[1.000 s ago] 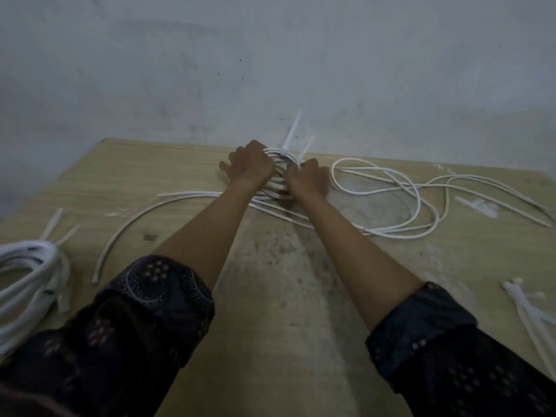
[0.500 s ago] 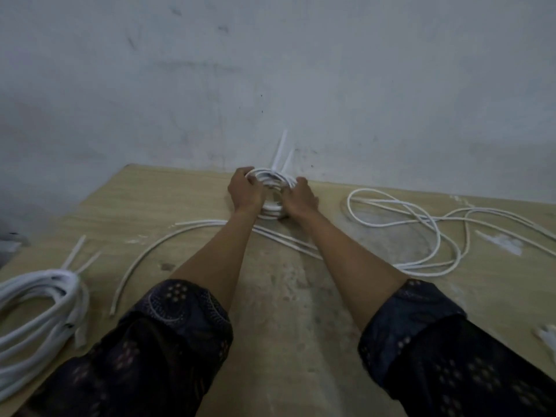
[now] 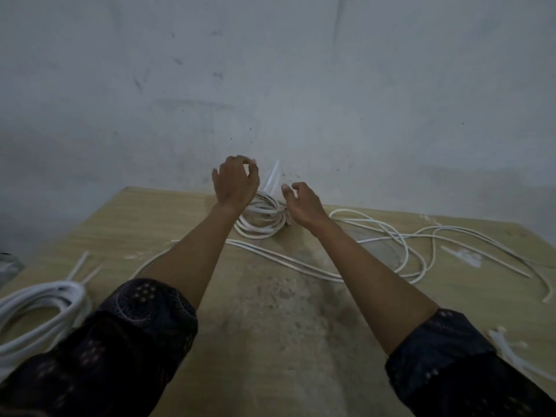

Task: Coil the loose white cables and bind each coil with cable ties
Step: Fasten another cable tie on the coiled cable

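Note:
A small white cable coil (image 3: 261, 219) lies at the far edge of the wooden table (image 3: 270, 326), near the wall. Cable-tie tails (image 3: 272, 179) stick up from its far side. My left hand (image 3: 236, 182) hovers above the coil's left side, fingers loosely curled and holding nothing. My right hand (image 3: 302, 203) hovers just right of the coil, fingers relaxed and apart from it. Loose white cable (image 3: 400, 245) sprawls over the right of the table, and one strand (image 3: 285, 260) runs beneath both forearms.
A larger bound white coil (image 3: 36, 311) with tie tails lies at the left edge. Spare cable ties (image 3: 508, 347) lie at the right front. A grey wall stands right behind the table. A grey object (image 3: 7, 266) shows at the far left.
Both hands have let go of the small coil and lifted off it; it now lies on the table by itself. The camera has tilted upward.

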A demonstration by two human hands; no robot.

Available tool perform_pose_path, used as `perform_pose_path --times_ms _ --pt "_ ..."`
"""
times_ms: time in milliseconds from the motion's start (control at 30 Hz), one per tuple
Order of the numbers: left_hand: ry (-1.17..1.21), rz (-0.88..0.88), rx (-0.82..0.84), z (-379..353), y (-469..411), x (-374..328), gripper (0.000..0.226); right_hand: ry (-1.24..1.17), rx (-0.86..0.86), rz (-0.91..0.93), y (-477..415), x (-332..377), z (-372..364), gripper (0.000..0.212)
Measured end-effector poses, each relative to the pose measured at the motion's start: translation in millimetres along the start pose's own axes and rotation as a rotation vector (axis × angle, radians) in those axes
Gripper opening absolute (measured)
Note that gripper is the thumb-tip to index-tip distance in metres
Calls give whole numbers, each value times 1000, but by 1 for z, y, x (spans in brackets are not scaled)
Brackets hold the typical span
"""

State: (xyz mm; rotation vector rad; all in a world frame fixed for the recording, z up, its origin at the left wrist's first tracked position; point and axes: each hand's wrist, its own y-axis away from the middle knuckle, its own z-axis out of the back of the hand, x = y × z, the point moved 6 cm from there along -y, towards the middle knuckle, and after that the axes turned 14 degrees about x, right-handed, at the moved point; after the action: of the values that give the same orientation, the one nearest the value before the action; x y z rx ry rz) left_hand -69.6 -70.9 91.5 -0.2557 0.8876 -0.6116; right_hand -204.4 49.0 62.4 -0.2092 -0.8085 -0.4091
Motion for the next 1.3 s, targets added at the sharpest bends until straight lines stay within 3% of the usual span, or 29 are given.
perform_pose_path --times_ms 100,200,267,333,433,500,567,667,767,867,933,1033,1133,1200,1300 --pt "2 -205 -1 14 13 -22 22 86 -101 46 20 -11 19 36" --pt "89 -350 149 5 46 -36 6 203 200 48 52 -31 10 49" --pt "128 -395 255 -11 72 -35 6 274 393 41 71 -48 -8 44" --pt "170 -399 334 -30 91 -26 4 279 386 79 79 -59 -17 33" --pt "147 -374 486 -53 105 -16 27 312 309 116 79 -61 -15 20" --pt "84 -353 540 -58 107 -9 41 331 281 69 79 -63 -9 30" --pt "27 -359 574 -60 108 -5 45 359 306 29 79 -67 -9 33" --pt "-54 -423 644 -61 114 -6 43 408 349 77 83 -65 -3 17" --pt "-11 -442 633 -58 111 -11 26 210 344 124 89 -63 18 4" --pt "32 -455 630 -54 107 -22 22 -36 291 102 92 -67 41 21" --pt "4 -480 591 -48 106 -28 18 -192 153 132 94 -60 61 24" --pt "61 -403 466 -31 101 -30 22 -467 -176 158 99 -61 108 23" --pt "307 -308 484 -23 99 -34 33 -459 -433 186 108 -69 137 13" --pt "529 -184 467 -17 97 -39 41 -373 -344 188 111 -64 132 11" --pt "1043 142 371 -6 89 -36 41 -200 70 92 115 -54 109 16"
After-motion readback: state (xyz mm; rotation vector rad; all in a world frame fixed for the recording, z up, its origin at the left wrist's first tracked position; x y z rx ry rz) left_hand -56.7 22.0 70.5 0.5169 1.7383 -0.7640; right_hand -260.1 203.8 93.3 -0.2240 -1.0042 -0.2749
